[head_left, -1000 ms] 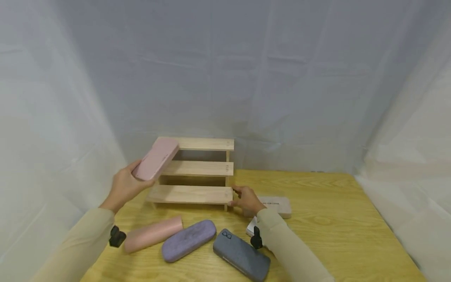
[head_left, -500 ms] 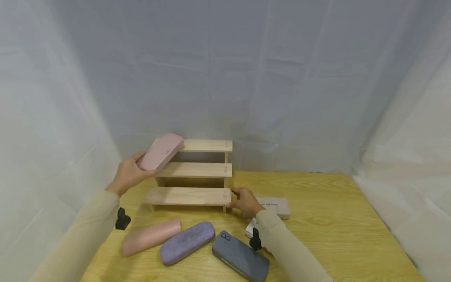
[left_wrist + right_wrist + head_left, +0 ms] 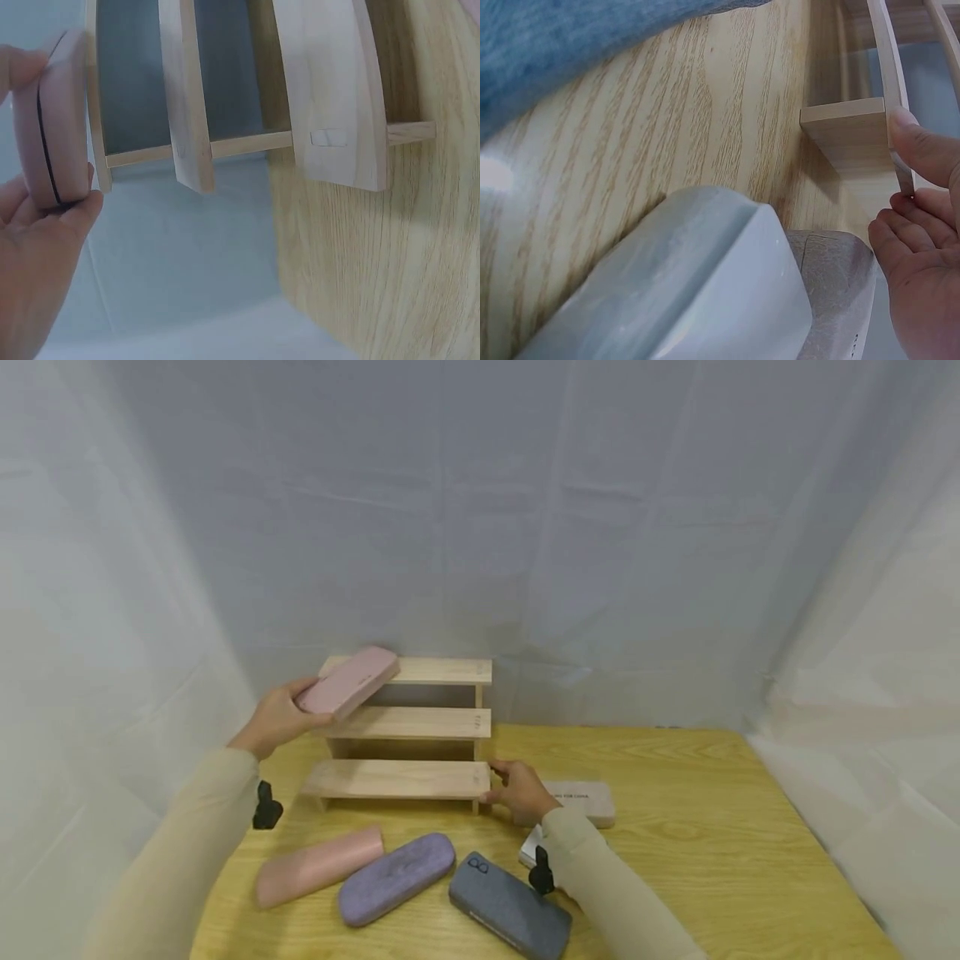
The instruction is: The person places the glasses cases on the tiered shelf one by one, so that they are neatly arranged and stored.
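Note:
My left hand (image 3: 277,718) grips a pink glasses case (image 3: 351,682) at its near left end. In the head view the case slants across the left of the top shelf of a three-step wooden rack (image 3: 405,779). The left wrist view has the case (image 3: 64,124) between thumb and fingers, beside the top board's edge; whether it touches the board I cannot tell. My right hand (image 3: 522,793) pinches the right end of the rack's lowest board. In the right wrist view the thumb (image 3: 922,150) lies on one face of that board, the fingers on the other side.
On the wooden table (image 3: 697,843) lie a rose-pink case (image 3: 318,866), a purple case (image 3: 397,878) and a blue-grey case (image 3: 512,906) in front of the rack. A beige case (image 3: 592,802) and a silvery-white case (image 3: 727,277) sit by the right forearm. Pale sheeting (image 3: 600,568) surrounds the table.
The left hand has carried the pink glasses case slightly right and upward over the top shelf, and the case now lies flatter. The right hand keeps its hold on the rack.

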`<action>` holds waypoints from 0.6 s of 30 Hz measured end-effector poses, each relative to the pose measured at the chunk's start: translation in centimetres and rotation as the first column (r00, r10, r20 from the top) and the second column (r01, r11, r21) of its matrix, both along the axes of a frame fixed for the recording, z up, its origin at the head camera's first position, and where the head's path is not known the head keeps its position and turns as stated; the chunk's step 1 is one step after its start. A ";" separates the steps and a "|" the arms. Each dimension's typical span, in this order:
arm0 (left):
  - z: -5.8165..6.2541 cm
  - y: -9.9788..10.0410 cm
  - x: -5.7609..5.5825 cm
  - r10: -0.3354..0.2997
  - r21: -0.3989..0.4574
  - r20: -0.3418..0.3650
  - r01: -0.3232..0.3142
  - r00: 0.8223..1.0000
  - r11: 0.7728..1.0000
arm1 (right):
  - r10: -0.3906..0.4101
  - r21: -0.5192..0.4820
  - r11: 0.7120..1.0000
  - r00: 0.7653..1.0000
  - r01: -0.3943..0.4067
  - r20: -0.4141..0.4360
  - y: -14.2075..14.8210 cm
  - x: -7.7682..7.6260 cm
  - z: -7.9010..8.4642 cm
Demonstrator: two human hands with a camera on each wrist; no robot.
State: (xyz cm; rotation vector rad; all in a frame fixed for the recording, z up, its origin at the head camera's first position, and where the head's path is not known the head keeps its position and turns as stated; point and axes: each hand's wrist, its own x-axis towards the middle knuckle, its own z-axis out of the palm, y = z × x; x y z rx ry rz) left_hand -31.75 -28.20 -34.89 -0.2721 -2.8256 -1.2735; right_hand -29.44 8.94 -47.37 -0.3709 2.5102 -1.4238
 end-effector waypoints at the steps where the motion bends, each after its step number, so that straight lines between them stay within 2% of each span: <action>1: 0.0 0.0 -0.1 -0.003 0.007 0.008 0.003 1.000 1.000 | 0.000 0.001 1.000 1.000 0.000 0.000 0.0 0.0 0.0; 6: 0.2 0.0 -0.4 -0.034 0.064 0.045 0.031 0.998 0.997 | 0.006 0.004 1.000 1.000 -0.006 -0.018 -0.1 0.1 0.0; 13: -0.2 -0.6 -0.5 -0.081 0.188 0.125 0.056 0.989 0.981 | 0.009 0.015 1.000 0.999 -0.008 -0.031 -0.2 0.0 0.0; 18: -0.3 -0.9 -0.6 -0.086 0.246 0.123 0.054 0.989 0.968 | 0.012 0.020 1.000 0.999 -0.012 -0.033 -0.1 0.0 0.0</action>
